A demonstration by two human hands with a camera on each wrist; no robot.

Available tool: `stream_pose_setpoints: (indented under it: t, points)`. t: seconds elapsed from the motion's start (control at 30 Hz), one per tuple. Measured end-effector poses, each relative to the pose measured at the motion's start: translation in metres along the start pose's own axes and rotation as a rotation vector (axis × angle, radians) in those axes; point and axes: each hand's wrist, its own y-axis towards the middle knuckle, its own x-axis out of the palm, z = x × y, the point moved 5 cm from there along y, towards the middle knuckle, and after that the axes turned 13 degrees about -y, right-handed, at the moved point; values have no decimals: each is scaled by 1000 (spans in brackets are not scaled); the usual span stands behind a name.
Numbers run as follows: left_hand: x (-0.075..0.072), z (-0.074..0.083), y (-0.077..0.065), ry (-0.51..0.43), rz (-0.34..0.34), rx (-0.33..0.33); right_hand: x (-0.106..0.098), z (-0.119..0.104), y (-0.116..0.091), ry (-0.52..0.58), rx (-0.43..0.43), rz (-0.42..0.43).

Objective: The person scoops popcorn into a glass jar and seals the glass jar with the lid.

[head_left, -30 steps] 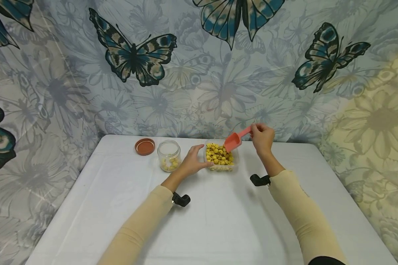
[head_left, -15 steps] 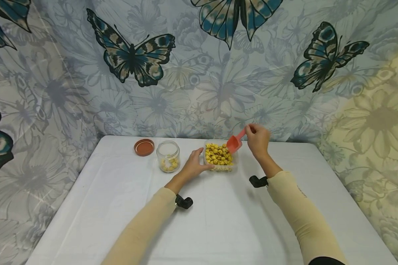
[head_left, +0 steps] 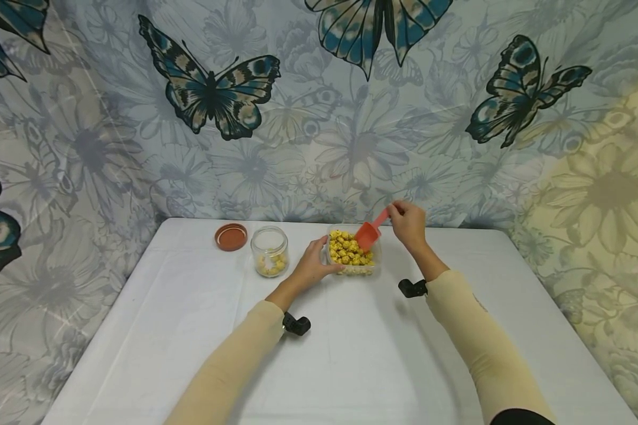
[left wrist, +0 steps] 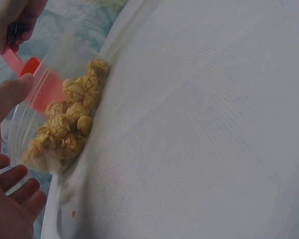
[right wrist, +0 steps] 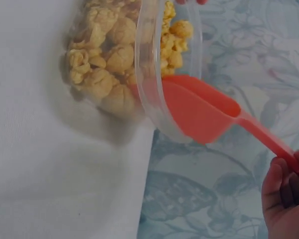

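A clear plastic container [head_left: 357,272] of yellow coated popcorn [head_left: 345,245] stands near the table's far edge. My left hand [head_left: 311,265] holds it from the left, thumb [left wrist: 15,92] by the rim at the near side, fingers spread toward the far side. With my right hand [head_left: 408,224] I pinch the end of the handle of a coral-pink scoop [head_left: 368,236]. Its bowl tilts down over the rim into the popcorn; the right wrist view shows the front part through the container wall [right wrist: 149,69].
Left of the container stands an open glass jar [head_left: 269,251] with some popcorn at its bottom. A brown-red lid [head_left: 231,236] lies beside the jar. Behind the white-covered table [head_left: 340,366] hangs a butterfly-patterned cloth [head_left: 361,153].
The scoop has shifted slightly left and deeper into the popcorn, its handle tipping steeper, as my right hand moves left with it. My left hand stays at the container.
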Motion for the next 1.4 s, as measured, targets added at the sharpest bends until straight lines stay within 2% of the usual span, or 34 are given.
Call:
stream_pose_setpoints:
  t: [0.17, 0.3, 0.5, 0.77, 0.97, 1.17, 1.4]
  points:
    - [0, 0, -1, 15, -6, -4, 12, 15, 4, 60, 112, -188]
    - [1, 0, -1, 27, -15, 7, 19, 28, 7, 110, 209, -307]
    - [1, 1, -1, 37, -22, 21, 27, 43, 2, 231, 363, -404]
    - [1, 0, -1, 56, -23, 9, 46, 58, -29, 397, 598, -432]
    - [-1, 2, 1, 62, -16, 18, 50, 59, -42, 492, 744, -345]
    - [-3, 0, 2, 71, -5, 16, 50, 56, -44, 495, 810, -300]
    - [-3, -1, 2, 66, -3, 0, 53, 55, -47, 491, 830, -338]
